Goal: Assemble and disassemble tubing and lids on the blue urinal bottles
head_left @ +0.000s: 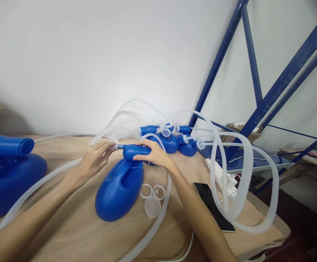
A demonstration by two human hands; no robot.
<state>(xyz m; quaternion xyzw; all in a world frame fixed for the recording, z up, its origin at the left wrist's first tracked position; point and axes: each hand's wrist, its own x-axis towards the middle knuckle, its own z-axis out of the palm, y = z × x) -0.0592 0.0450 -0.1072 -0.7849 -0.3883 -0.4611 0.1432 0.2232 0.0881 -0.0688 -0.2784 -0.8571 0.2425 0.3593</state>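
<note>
A blue plastic bottle [117, 193] with a moulded handle lies on the brown-covered table [87, 233]. Wrapped over the blue neck piece [132, 153] at its top is my right hand [154, 153]. From the left, my left hand [99, 156] pinches the end of a translucent tube [114, 146], where it meets the thin blue nozzle. Just right of the bottle lie several clear plastic rings and caps [152, 206]. My fingers hide part of the joint and of the neck piece.
Several blue bottles [169, 143] with tubes stand near the wall. Another large blue bottle [8, 178] is at the left. Coiled hose [247, 182], a black phone [213, 207] and a white power strip [221, 178] occupy the right side, beside a blue metal rack [281, 80].
</note>
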